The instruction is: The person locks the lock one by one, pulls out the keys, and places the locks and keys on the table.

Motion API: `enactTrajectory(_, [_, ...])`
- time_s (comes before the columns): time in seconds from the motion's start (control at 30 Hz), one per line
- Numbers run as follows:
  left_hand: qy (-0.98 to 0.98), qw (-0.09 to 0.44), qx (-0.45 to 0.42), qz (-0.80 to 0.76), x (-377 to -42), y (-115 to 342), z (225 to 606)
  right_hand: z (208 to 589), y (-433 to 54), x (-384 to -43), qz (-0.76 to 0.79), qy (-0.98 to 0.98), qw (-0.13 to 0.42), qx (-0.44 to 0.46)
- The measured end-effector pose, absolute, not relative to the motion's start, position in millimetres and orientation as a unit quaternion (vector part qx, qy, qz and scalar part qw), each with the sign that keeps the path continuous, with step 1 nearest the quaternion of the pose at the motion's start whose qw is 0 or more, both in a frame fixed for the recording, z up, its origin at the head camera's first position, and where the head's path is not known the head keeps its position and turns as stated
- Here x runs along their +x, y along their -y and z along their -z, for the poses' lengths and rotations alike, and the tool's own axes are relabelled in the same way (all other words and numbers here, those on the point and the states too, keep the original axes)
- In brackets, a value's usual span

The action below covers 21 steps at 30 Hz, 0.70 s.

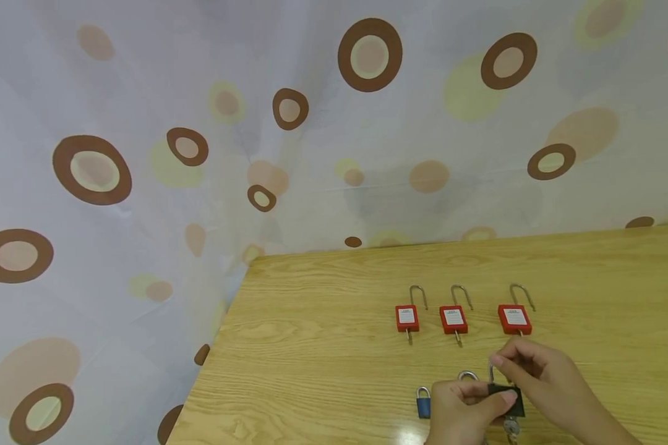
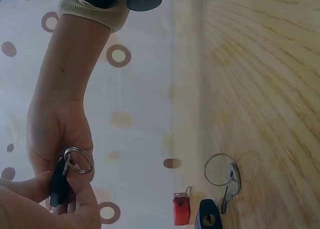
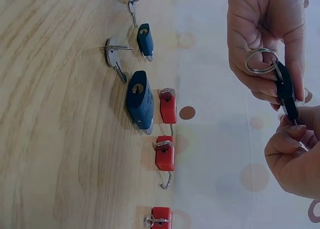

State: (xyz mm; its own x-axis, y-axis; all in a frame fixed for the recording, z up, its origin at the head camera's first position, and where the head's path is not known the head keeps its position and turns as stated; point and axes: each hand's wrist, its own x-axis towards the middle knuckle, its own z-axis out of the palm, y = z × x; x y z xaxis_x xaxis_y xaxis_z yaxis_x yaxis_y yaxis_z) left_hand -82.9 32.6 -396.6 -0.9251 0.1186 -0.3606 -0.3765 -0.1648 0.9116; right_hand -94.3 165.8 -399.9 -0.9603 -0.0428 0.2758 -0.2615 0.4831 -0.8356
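My left hand (image 1: 463, 411) grips a black padlock (image 1: 516, 409) by its body, thumb across the front. Its shackle (image 1: 491, 372) stands up, swung open, and my right hand (image 1: 553, 384) pinches it near the top between thumb and forefinger. A key (image 1: 511, 426) sits in the bottom of this lock, with a ring (image 3: 260, 61) hanging from it in the right wrist view. Both hands hold the lock above the table. A larger blue padlock (image 3: 140, 100) lies below them; in the head view my left hand hides most of it.
Three red padlocks (image 1: 407, 318) with raised open shackles and keys inserted lie in a row farther back on the wooden table (image 1: 312, 346). A small blue padlock (image 1: 423, 407) rests left of my hands. Loose keys (image 3: 114, 56) lie by the blue locks. A dotted curtain hangs behind.
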Motion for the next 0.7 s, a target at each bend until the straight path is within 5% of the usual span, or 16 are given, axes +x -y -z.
enactTrajectory(0.7, [-0.643, 0.163, -0.077, -0.744, -82.1, -28.4, 399.2, 412.1, -165.8, -83.6, -0.526, 0.827, 0.148, 0.130])
